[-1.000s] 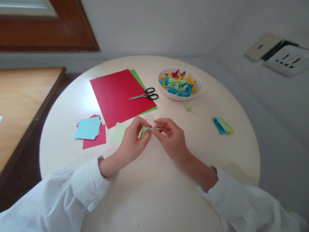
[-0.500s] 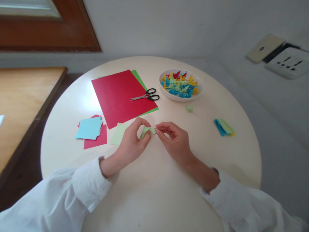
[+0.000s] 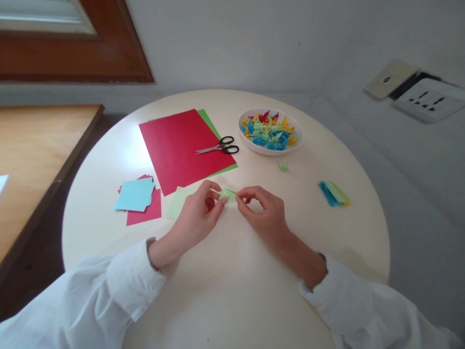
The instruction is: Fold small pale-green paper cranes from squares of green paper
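A small light green piece of folded paper is held up between both hands over the table. My left hand pinches its left side with thumb and fingertips. At its right edge, my right hand grips the paper between thumb and index finger. Light green paper squares lie on the table, partly hidden behind my left hand. Beyond my right hand sits a small light green folded paper piece; its exact shape is too small to make out.
Scissors lie on large red sheets over green paper. A white bowl holds several colourful paper cranes. At left are light blue squares on red ones; at right, folded blue, green and yellow papers. A wooden surface stands left.
The light green paper has turned and now shows a flatter, wider face between my fingers. My left fingers have shifted slightly along it. The camera view has tilted a little.
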Demonstrator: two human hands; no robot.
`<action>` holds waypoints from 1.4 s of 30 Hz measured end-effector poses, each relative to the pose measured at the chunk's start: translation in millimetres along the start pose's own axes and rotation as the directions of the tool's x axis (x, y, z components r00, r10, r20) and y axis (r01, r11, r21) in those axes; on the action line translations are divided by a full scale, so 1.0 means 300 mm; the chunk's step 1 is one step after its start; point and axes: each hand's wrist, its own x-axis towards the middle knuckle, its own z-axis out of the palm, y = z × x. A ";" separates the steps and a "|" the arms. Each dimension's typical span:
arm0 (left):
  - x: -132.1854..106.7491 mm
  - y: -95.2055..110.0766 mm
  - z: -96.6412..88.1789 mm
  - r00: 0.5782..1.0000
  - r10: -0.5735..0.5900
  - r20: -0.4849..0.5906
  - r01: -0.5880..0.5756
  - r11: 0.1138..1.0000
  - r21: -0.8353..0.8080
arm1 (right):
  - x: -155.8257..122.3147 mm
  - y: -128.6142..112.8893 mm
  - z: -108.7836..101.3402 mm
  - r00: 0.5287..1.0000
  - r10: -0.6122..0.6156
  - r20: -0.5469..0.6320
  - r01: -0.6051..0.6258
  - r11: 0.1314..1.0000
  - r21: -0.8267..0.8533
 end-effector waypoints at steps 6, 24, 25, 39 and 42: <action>0.009 -0.023 0.009 0.999 -0.047 -0.008 0.044 0.970 -0.241 | -0.006 0.001 0.001 0.989 -0.142 0.029 0.144 0.988 -0.060; 0.006 0.018 0.022 0.981 -0.179 0.077 0.193 0.835 -0.516 | 0.000 0.019 0.006 0.945 -0.325 0.038 0.325 0.919 -0.224; 0.006 0.020 0.021 0.981 -0.180 0.072 0.191 0.835 -0.515 | 0.000 0.019 0.005 0.941 -0.336 0.046 0.338 0.913 -0.230; 0.006 0.027 0.021 0.991 -0.129 0.042 0.133 0.855 -0.502 | -0.002 0.016 0.001 0.875 -0.462 0.145 0.481 0.795 -0.369; 0.007 0.021 0.022 0.992 -0.122 0.038 0.125 0.856 -0.501 | -0.003 0.015 0.005 0.870 -0.469 0.154 0.487 0.765 -0.421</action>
